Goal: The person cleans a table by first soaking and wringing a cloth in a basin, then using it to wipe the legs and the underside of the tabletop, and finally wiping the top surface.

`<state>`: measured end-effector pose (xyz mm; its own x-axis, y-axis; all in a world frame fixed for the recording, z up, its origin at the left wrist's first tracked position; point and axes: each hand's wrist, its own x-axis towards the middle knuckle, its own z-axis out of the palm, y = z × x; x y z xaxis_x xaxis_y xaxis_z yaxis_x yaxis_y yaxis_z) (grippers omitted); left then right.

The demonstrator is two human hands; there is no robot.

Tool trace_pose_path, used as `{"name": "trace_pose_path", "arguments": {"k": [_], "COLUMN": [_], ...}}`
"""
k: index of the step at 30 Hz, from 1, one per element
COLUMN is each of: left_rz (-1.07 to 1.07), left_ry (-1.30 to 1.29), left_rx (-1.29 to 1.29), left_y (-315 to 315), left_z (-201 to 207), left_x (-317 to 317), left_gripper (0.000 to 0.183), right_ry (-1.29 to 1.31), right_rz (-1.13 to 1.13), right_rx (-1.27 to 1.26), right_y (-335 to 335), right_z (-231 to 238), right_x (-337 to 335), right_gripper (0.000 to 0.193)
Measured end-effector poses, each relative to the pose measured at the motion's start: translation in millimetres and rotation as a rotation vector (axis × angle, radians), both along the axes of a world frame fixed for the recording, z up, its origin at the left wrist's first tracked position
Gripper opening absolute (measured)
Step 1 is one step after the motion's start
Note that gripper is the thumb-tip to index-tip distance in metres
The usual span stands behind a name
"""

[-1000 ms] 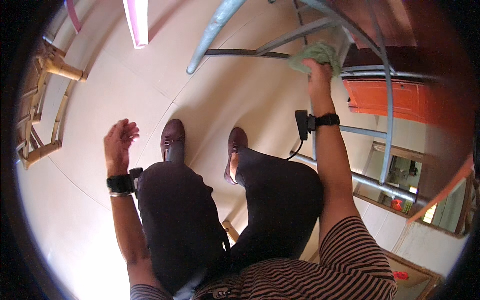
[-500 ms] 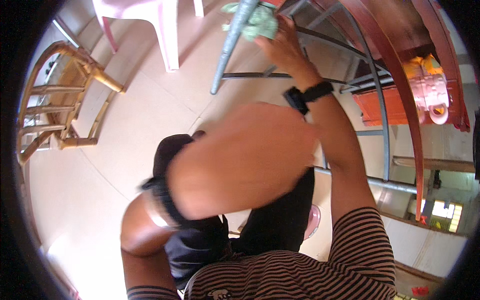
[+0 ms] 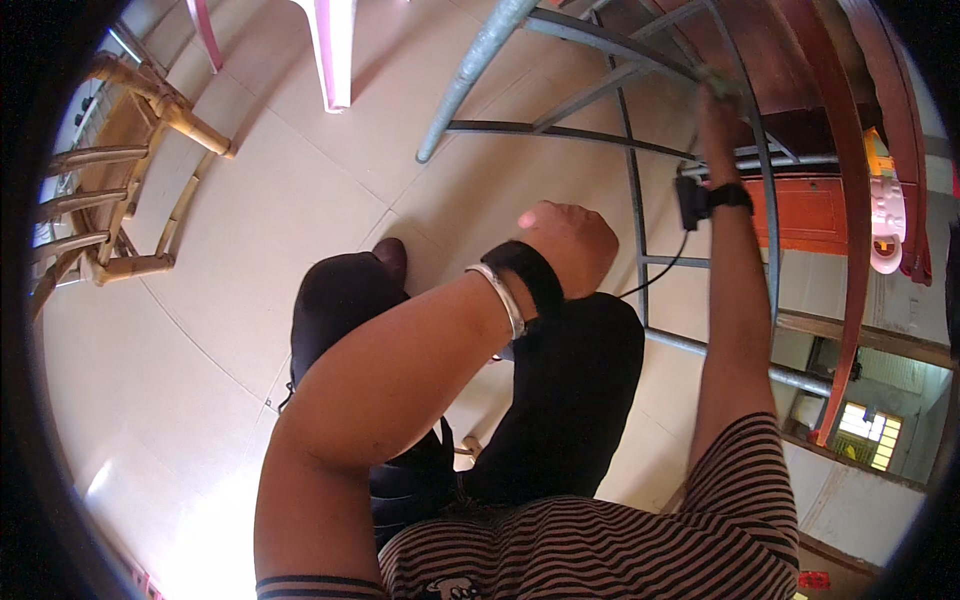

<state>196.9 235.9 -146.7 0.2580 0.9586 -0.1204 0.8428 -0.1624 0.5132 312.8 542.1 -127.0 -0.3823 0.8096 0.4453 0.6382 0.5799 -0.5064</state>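
Cloth of pale green fabric was, in the head view, at the right hand, among the dark upper-right bars of a blue-grey tubular metal frame. Half a second earlier it had been by that frame's thick round leg, near the top middle; the right arm had since swung outward, so the work seemed to have shifted to another part of the frame. The left hand, earlier a large blur before the lens, now showed more sharply above the right knee of the black trousers, behind it a black wrist strap and a smooth silver bangle.

Blur and shadow hid most of the cloth and the right fingers; whether these pinched it or pressed it flat, I could not tell, nor whether it touched a bar. The left fingers curled down out of sight; their closeness, and anything inside them, could not be made out. The upper edge cut off a pink-and-white plastic leg, while a pink plastic object with a looped handle was partly hidden by a curved reddish-brown wooden edge.
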Motion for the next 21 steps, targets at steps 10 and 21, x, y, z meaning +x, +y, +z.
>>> {"name": "trace_pose_path", "arguments": {"k": [10, 21], "left_rz": [0.061, 0.066], "left_ry": [-0.083, -0.151], "left_rx": [0.191, 0.28], "left_y": [8.4, -2.5], "left_z": [-25.7, -18.1], "left_x": [17.6, 5.6], "left_gripper": [0.013, 0.012], "right_ry": [-0.377, -0.233], "right_rz": [0.621, -0.044], "right_rx": [0.553, -0.099], "right_y": [-78.0, 13.3], "right_z": [-22.4, -12.2], "right_x": [-56.6, -14.5], "right_gripper": [0.05, 0.058]}}
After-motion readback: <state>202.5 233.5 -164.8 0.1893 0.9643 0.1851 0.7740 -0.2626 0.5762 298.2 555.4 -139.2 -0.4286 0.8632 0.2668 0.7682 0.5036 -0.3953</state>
